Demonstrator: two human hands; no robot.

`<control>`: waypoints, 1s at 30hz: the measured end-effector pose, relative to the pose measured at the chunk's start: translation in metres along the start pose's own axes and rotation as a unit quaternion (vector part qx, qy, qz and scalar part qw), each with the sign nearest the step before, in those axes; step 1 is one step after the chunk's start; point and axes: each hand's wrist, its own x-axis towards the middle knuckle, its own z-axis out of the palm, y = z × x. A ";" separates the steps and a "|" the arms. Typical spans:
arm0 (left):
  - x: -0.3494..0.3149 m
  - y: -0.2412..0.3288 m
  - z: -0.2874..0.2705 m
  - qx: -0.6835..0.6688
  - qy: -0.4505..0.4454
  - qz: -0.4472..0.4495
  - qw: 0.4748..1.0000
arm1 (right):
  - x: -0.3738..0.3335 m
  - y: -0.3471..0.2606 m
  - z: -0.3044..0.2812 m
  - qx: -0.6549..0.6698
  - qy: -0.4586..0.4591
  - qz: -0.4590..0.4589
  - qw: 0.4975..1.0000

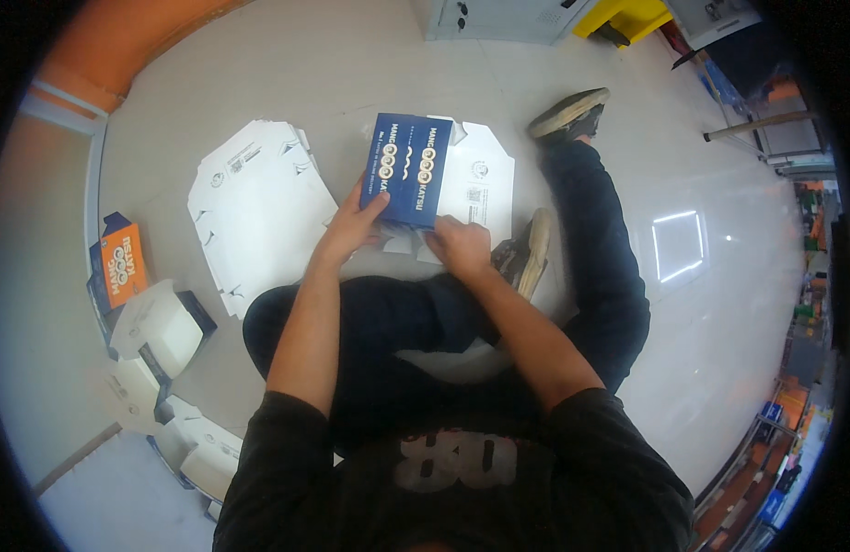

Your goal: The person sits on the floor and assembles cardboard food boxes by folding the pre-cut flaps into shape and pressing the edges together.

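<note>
A cardboard takeaway box (411, 170), its outside dark blue with printed lettering, lies over my lap and the floor in front of me. Beside its blue panel, to the right, spreads a white flat part (480, 179) with cut corners; whether it belongs to the same box I cannot tell. My left hand (356, 225) grips the near left edge, thumb on the blue face and fingers below. At the near right corner my right hand (462, 247) is closed on the edge, its fingertips partly hidden. White flaps (402, 241) show between the hands.
Left of me lies a stack of flat white cardboard blanks (259, 207). Farther left by the wall are an orange and blue box (123, 265) and several white-sided folded boxes (158, 327). My outstretched leg (595, 221) is at right; a grey cabinet (498, 18) stands ahead.
</note>
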 end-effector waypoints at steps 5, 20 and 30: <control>0.004 -0.001 0.003 -0.012 -0.009 -0.006 1.000 | 0.000 -0.001 0.006 0.005 -0.019 0.014 1.000; 0.000 -0.001 -0.003 0.142 -0.049 0.060 0.987 | 0.053 0.042 -0.078 0.429 -0.204 0.173 0.863; 0.014 -0.001 0.016 0.048 -0.040 0.224 0.973 | 0.139 0.087 -0.012 0.280 -0.060 0.124 0.950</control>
